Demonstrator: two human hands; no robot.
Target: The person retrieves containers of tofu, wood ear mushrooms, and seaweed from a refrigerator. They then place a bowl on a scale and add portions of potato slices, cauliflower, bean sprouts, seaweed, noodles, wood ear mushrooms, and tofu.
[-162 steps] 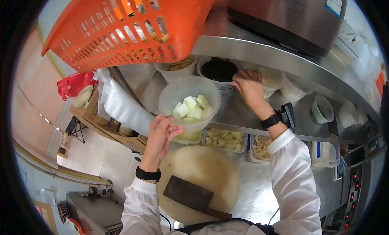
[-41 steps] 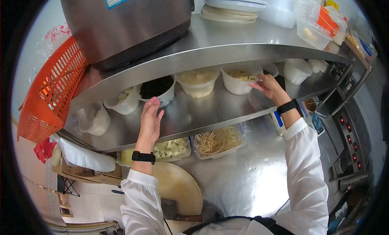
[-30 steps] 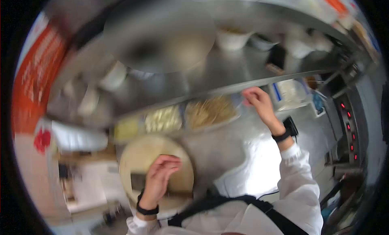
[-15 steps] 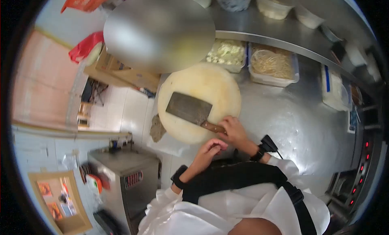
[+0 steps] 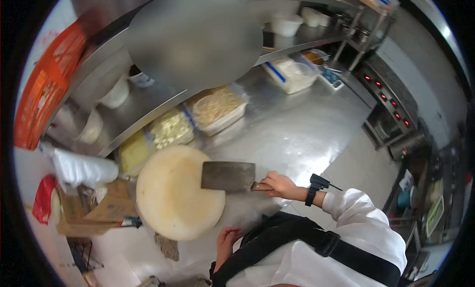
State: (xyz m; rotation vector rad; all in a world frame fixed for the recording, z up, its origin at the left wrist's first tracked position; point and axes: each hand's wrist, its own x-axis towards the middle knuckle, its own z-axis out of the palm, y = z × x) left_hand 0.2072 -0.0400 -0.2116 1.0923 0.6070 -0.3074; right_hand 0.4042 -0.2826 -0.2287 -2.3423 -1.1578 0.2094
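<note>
My right hand (image 5: 281, 186) is wrapped round the short wooden handle of a cleaver (image 5: 228, 175). The broad dark blade points left, and its tip end overlaps the right edge of a thick round chopping block (image 5: 175, 195) in this view. Most of the blade lies over the steel tabletop. No food shows on the block. Down by the black apron strap, my left hand (image 5: 228, 240) hangs near the table's front edge with its fingers curled in and nothing seen in them.
Behind the block stand tubs of chopped pale vegetable (image 5: 170, 129) and bean sprouts (image 5: 217, 109). A white container (image 5: 292, 77) sits farther right on the steel table (image 5: 277, 138). A grey rag (image 5: 167, 247) hangs by the block. Bowls line the shelf (image 5: 163, 101) above.
The cleaver, flat on the block earlier, has moved right with my right hand, partly off the block. My left hand has separated from the right. The view has turned toward the right.
</note>
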